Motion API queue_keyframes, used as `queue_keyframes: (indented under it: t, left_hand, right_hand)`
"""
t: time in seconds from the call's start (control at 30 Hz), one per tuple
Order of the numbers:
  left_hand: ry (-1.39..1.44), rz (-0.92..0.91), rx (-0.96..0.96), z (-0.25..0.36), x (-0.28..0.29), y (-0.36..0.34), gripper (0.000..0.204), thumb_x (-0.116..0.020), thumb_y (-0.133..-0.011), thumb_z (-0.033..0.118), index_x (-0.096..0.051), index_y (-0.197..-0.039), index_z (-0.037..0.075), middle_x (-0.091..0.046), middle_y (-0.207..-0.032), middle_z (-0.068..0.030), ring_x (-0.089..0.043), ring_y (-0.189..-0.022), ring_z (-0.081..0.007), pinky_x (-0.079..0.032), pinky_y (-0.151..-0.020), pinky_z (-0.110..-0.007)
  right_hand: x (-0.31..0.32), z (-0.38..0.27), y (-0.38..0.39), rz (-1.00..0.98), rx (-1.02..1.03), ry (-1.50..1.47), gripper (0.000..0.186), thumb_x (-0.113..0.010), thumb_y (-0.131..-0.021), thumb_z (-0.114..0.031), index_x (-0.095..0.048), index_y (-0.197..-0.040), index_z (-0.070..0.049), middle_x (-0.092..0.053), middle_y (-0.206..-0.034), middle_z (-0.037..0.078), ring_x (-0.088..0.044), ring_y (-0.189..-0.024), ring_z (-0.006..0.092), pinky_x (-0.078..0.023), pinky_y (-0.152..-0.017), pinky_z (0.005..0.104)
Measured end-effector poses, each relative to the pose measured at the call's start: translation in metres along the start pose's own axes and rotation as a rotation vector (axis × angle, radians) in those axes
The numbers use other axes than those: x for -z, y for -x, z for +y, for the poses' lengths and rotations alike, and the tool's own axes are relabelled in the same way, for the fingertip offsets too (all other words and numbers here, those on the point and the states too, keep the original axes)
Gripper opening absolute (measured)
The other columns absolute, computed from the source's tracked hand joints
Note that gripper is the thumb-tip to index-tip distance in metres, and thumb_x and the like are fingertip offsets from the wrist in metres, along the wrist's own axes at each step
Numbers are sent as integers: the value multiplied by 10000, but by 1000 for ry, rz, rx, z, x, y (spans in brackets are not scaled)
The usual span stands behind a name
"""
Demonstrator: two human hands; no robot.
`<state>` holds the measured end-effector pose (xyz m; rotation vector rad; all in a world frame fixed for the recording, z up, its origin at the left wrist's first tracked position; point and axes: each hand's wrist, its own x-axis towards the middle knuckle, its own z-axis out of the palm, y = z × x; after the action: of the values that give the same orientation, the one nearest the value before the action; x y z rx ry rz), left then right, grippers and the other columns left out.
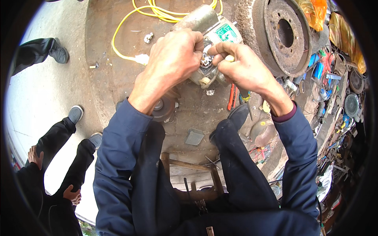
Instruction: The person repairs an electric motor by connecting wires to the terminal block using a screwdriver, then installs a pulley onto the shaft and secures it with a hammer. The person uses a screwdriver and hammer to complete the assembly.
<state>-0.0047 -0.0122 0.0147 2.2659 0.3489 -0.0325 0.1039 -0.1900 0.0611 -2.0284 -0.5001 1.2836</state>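
Note:
A machine with a grey metal cylinder [197, 19] and a green-and-white label plate [227, 34] lies on the ground in front of me; it looks like an electric motor. Between my hands shows a small silvery fitting [206, 60] on its near end, with a cream round part [204, 81] just below. My left hand [169, 61] is closed at the fitting's left side, its fingertips turned away from view. From the right, my right hand [246, 69] pinches with thumb and forefinger beside the fitting. A pale spot shows at its fingers, too small to name.
Yellow cable [118, 33] loops at the far left. A rusty wheel rim [285, 35] stands at the right, beside heaped scrap [325, 90]. Red-handled pliers [231, 98] and a screwdriver [248, 102] lie near my shoe [238, 116]. Other people's legs [59, 145] are at left.

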Motion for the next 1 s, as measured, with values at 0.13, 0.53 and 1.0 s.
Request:
queue_keyframes:
  t: [0.13,0.53,1.0]
  left_hand:
    - [14,22,-41,-1,-1,0,129,-733,-826,117,-755,-936,51,-752,-853,-190,-747,-838,-392,-581,-758,-466]
    - [-27,53,-149,1,-4,3,69,-704,-872,102,-738,-908,54,-700,-893,-151,-711,-881,-403,-550,-765,-495]
    - [-12,30,-141,0,-3,3,120,-690,-889,118,-759,-960,51,-719,-939,-165,-715,-917,-429,-555,-785,-535]
  right_hand:
    - [6,-2,-4,-85,-83,-307,374,-632,-944,-57,-664,-1273,120,-696,-856,61,-601,-597,109,-511,-566,289]
    - [-9,7,14,-75,-170,-993,497,-623,-886,45,-546,-1363,161,-674,-1081,168,-608,-633,125,-546,-561,316]
    - [-2,-2,2,-20,4,37,617,-563,-880,27,-573,-1496,52,-653,-1044,29,-601,-678,60,-506,-598,232]
